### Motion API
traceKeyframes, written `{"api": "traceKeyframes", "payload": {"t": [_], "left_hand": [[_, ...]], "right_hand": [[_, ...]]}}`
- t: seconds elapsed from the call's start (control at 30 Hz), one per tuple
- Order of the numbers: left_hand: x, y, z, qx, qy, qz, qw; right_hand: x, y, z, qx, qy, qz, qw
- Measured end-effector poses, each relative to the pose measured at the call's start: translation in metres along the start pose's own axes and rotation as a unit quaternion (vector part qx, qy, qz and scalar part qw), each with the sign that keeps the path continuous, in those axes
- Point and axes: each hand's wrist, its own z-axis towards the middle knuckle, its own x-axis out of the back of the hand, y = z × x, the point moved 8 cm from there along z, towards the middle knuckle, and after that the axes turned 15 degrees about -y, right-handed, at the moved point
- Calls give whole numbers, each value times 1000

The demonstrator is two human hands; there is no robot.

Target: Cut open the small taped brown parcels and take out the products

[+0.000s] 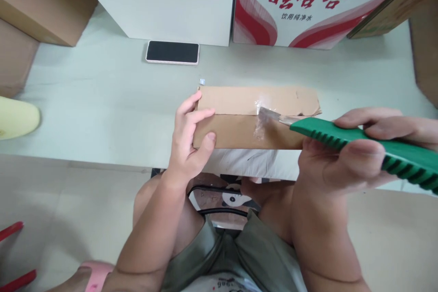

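Note:
A flat brown cardboard box point(236, 118) lies at the near edge of the pale table point(102, 105), its two top flaps meeting in a seam with clear tape point(265, 116) across it. My left hand point(190, 139) grips the box's left end, fingers on top and thumb on the front side. My right hand point(349, 155) is closed around a green utility knife point(369, 143). The knife's metal blade point(273, 116) rests on the taped seam near the box's right half.
A phone point(173, 52) lies face down behind the box. A white box point(164, 0) and a red-and-white printed carton point(308, 4) stand at the back. Brown cartons point(37, 4) stand at the left, a yellow object point(15, 117) at the left edge. My knees show below.

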Motion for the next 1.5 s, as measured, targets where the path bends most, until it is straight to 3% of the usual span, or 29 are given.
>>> {"api": "traceKeyframes", "payload": {"t": [0.43,0.63,0.77,1.13,1.33,1.5], "left_hand": [[-1,0,0,2,-3,6,1000],[-1,-1,0,-1,1,8,1000],[-1,-3,0,9,1,12,1000],[-3,-5,1,11,-9,6,1000],[-2,-6,1,1,3,-9,1000],[-2,-10,1,-19,19,-8,1000]], "right_hand": [[-1,1,0,8,-31,45,998],[2,0,-1,-16,21,-3,1000],[2,0,-1,-5,22,-11,1000],[-15,-14,3,53,-83,-28,995],[-14,-7,8,-19,-66,-20,997],[-11,-1,13,-13,-49,5,999]]}}
